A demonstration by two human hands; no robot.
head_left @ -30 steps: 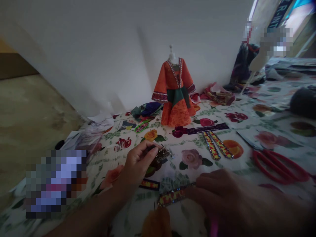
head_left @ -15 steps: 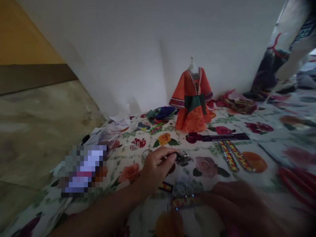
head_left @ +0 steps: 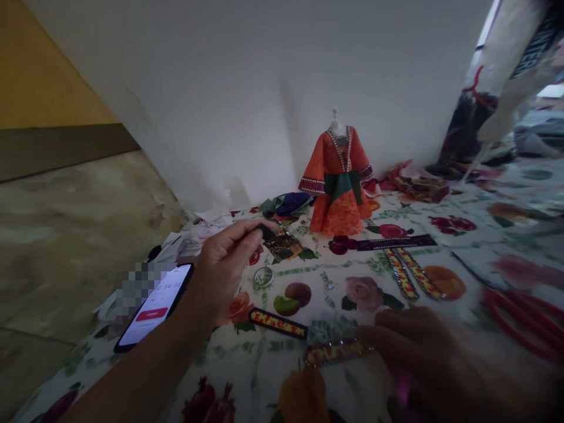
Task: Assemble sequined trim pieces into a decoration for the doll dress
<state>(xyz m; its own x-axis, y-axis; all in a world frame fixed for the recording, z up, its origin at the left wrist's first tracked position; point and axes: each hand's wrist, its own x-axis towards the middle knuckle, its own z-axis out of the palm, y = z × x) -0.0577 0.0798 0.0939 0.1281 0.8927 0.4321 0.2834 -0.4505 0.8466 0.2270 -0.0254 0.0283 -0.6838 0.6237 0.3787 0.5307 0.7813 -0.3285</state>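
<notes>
My left hand (head_left: pixel 224 252) pinches the dark end of a small shiny, see-through-looking packet (head_left: pixel 282 244) and holds it above the cloth. What is inside the packet is too dim to make out. My right hand (head_left: pixel 423 352) is dark and blurred at the lower right, its fingertips at the right end of a red-and-yellow trim strip (head_left: pixel 330 353) edged with glittering stones. Whether those fingers grip the strip cannot be told. A second patterned strip (head_left: pixel 277 323) with a dark border lies left of it, under my left wrist's right side.
An orange doll dress (head_left: pixel 339 182) stands on a small form by the wall. Purple trim (head_left: pixel 396 242) and two yellow-red strips (head_left: pixel 403 276) lie before it. Red-handled scissors (head_left: pixel 524 323) are at right, a phone (head_left: pixel 154 311) at left, a small ring (head_left: pixel 263 277) between.
My left hand has lifted the packet and moved it left and away from me, uncovering the printed fruit and more of the patterned strip. My right hand stays by the stone-edged strip.
</notes>
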